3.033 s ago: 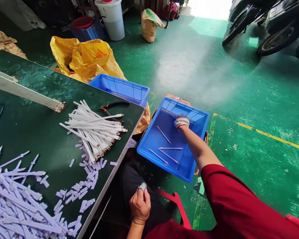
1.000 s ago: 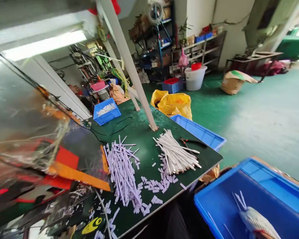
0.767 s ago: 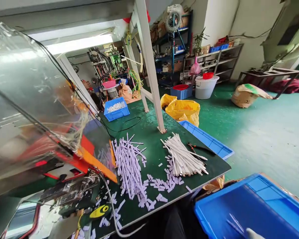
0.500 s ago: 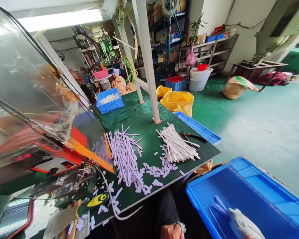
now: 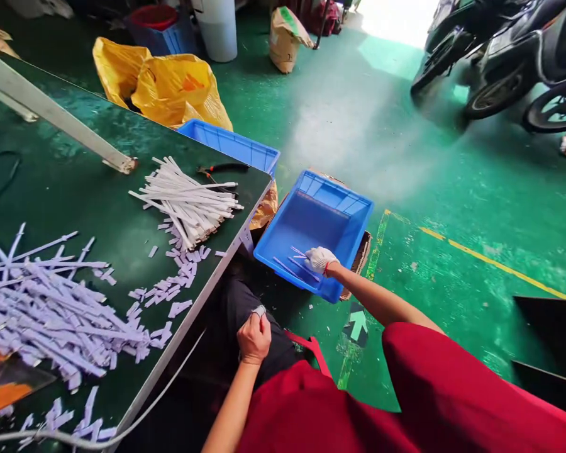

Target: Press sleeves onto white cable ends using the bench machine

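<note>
My right hand, in a white knit glove, is low inside a blue plastic tray. Its fingers are closed on thin pale purple strips that stick out to the left. A few more strips lie on the tray bottom beside it. My bare left hand rests as a fist on my dark trouser leg. Something small and greyish shows at the front of that fist, too small to name.
On the green table lie a heap of purple strips, a bundle of white strips, short cut pieces and pliers. Another blue tray and yellow bags stand beyond the table. Motorcycles are parked far right.
My view has swung right and down, bringing the whole tray, both forearms and the motorcycles into sight. The gloved right hand remains in the tray with strips; the left stays on my leg.
</note>
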`<state>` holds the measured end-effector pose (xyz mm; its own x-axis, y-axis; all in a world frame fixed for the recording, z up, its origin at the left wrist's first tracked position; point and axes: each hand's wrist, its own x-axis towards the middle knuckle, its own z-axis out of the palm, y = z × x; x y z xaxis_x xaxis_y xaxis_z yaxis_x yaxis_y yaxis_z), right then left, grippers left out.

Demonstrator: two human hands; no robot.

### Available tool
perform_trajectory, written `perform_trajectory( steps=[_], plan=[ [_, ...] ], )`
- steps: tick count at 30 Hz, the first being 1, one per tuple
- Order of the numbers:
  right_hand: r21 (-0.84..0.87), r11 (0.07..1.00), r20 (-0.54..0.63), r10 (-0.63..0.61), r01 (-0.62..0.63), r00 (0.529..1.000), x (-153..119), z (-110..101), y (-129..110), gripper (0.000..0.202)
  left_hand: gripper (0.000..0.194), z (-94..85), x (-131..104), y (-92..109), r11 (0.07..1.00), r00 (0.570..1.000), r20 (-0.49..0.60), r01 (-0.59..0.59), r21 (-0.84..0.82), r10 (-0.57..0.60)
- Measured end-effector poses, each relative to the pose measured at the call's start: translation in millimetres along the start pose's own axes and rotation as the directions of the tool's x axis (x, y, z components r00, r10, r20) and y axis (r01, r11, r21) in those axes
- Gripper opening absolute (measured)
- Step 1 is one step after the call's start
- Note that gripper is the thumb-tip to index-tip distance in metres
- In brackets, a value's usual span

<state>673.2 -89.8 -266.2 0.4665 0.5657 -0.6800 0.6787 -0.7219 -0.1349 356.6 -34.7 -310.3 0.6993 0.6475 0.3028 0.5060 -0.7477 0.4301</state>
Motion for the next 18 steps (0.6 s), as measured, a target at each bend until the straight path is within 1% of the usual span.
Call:
perform_trajectory(
  steps=[4, 7, 9, 11, 15, 16, 18],
  plan=[
    [0.034, 0.999, 0.001, 0.006, -0.006, 1.0, 8, 22, -1, 0.04, 0.028, -1.5, 1, -1, 1.0, 1.0, 0.01, -0.027, 0.014, 0.027],
    [0.055, 0.998, 0.006, 0.007, -0.008, 1.0, 11, 37, -7, 0.057, 0.026, -3.3, 3, 0, 0.999, 0.998, 0.029, -0.047, 0.024, 0.046],
    [0.063, 0.998, 0.021, 0.006, -0.007, 1.0, 17, 42, -13, 0.065, 0.024, -4.4, 4, 0, 0.998, 0.997, 0.04, -0.06, 0.027, 0.059],
    [0.069, 0.998, 0.035, 0.005, -0.007, 0.999, 26, 43, -16, 0.062, 0.022, -5.1, 7, 1, 0.997, 0.996, 0.055, -0.075, 0.027, 0.073],
    [0.079, 0.996, 0.022, 0.029, -0.03, 0.999, 41, 37, -16, 0.033, 0.02, -6.1, 11, 3, 0.994, 0.992, 0.075, -0.101, 0.041, 0.098],
    [0.085, 0.996, 0.015, 0.037, -0.038, 0.999, 43, 36, -15, 0.032, 0.02, -6.4, 12, 3, 0.994, 0.992, 0.078, -0.103, 0.046, 0.1],
    [0.103, 0.994, 0.016, 0.047, -0.048, 0.999, 46, 33, -12, 0.037, 0.02, -6.8, 12, 4, 0.993, 0.992, 0.084, -0.102, 0.054, 0.098]
  ],
)
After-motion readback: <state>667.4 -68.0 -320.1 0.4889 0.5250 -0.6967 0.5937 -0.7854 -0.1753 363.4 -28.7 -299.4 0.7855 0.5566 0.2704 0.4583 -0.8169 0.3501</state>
